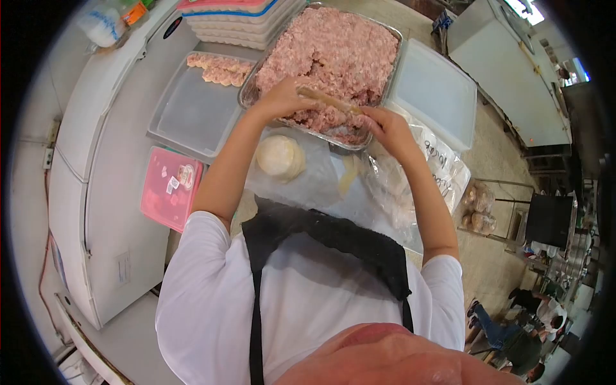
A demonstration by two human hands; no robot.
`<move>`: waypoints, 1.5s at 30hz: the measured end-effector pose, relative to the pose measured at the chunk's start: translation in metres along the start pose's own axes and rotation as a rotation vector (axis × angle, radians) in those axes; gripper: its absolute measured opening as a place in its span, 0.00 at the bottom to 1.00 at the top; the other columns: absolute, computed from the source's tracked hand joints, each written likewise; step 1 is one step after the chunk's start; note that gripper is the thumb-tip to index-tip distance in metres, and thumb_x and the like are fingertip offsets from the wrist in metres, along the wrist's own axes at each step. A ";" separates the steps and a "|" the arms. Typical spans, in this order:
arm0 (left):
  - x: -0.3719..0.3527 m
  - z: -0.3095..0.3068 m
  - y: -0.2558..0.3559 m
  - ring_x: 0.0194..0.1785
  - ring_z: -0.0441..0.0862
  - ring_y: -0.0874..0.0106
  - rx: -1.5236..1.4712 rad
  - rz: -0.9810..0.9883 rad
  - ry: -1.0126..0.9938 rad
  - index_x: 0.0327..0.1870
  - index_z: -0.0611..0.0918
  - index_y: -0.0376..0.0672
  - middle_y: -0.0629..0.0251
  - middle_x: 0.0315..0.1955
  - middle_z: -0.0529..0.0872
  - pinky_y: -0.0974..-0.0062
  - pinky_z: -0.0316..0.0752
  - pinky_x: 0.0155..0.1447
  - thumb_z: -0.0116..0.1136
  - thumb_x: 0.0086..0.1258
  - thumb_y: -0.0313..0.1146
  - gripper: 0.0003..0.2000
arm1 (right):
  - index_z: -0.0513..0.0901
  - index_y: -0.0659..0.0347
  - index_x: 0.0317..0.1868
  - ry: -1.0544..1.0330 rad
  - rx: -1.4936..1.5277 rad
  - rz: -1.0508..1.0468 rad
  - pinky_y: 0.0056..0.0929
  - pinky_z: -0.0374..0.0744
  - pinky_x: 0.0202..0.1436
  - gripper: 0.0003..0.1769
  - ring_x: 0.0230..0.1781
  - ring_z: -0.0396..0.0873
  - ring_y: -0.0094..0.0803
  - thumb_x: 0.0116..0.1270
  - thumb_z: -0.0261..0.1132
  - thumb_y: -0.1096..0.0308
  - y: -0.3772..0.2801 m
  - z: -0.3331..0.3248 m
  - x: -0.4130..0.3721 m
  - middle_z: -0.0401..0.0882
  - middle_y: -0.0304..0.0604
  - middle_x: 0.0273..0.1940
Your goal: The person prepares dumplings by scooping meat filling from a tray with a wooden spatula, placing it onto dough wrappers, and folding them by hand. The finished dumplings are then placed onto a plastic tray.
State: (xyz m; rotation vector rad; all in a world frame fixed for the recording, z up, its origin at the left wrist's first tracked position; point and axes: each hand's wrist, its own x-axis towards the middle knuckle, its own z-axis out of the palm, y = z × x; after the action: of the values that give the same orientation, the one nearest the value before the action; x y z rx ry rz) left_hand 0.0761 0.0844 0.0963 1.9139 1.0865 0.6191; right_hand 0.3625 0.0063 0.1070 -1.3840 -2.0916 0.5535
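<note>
My left hand (286, 97) is closed on the left end of a long, narrow tan strip (332, 101), whose exact kind I cannot make out. At its other end, my right hand (389, 128) pinches with thumb and fingers. Both hands are over the near side of a foil tray (242, 96) heaped with pinkish ground meat (340, 45). Some of the meat near my hands has been scooped out. Just below the tray, a stack of round pale dough wrappers (280, 158) lies on a plastic sheet.
At left, a grey plastic tray (192, 115) carries rows of filled dumplings (221, 68). Behind it stand stacked containers (228, 29). A pink lidded box (170, 186) sits nearer me. On the right are a translucent lid (433, 90) and a marked plastic bag (417, 173). White freezers flank the table.
</note>
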 end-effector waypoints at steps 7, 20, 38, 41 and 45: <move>-0.018 -0.017 0.017 0.54 0.79 0.65 -0.004 0.025 0.042 0.59 0.76 0.38 0.53 0.50 0.83 0.68 0.72 0.58 0.73 0.52 0.39 0.31 | 0.83 0.59 0.51 -0.125 -0.044 0.343 0.35 0.77 0.47 0.18 0.43 0.83 0.42 0.69 0.62 0.55 0.010 -0.040 -0.019 0.84 0.52 0.43; 0.009 -0.037 0.022 0.45 0.80 0.72 -0.075 0.125 -0.070 0.45 0.82 0.39 0.63 0.40 0.85 0.73 0.75 0.51 0.71 0.57 0.36 0.17 | 0.81 0.57 0.55 -0.066 0.192 0.426 0.27 0.75 0.38 0.19 0.30 0.77 0.26 0.71 0.60 0.54 -0.051 -0.057 -0.017 0.81 0.39 0.29; 0.022 -0.068 -0.010 0.47 0.79 0.73 -0.151 0.256 -0.430 0.54 0.78 0.35 0.63 0.46 0.82 0.78 0.75 0.50 0.73 0.56 0.32 0.25 | 0.79 0.62 0.34 0.350 -0.465 0.160 0.45 0.78 0.38 0.09 0.34 0.80 0.49 0.65 0.59 0.65 -0.196 0.014 -0.030 0.79 0.51 0.30; 0.013 -0.078 -0.006 0.45 0.78 0.76 -0.247 0.203 -0.430 0.50 0.79 0.37 0.66 0.43 0.82 0.80 0.73 0.48 0.72 0.56 0.32 0.22 | 0.78 0.61 0.31 0.369 -0.523 0.171 0.45 0.77 0.36 0.10 0.33 0.80 0.49 0.65 0.58 0.63 -0.208 0.026 -0.025 0.79 0.51 0.29; 0.012 -0.088 -0.012 0.36 0.76 0.81 -0.311 0.312 -0.421 0.43 0.81 0.40 0.71 0.35 0.82 0.82 0.70 0.40 0.72 0.58 0.30 0.14 | 0.78 0.56 0.44 0.327 -0.525 0.234 0.42 0.79 0.38 0.12 0.32 0.81 0.45 0.66 0.59 0.59 -0.203 0.015 -0.024 0.81 0.48 0.32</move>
State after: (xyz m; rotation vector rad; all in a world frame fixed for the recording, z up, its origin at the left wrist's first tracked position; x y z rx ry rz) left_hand 0.0121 0.1353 0.1332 1.8370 0.4043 0.4875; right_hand 0.2191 -0.0932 0.2151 -1.8779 -1.8855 -0.1549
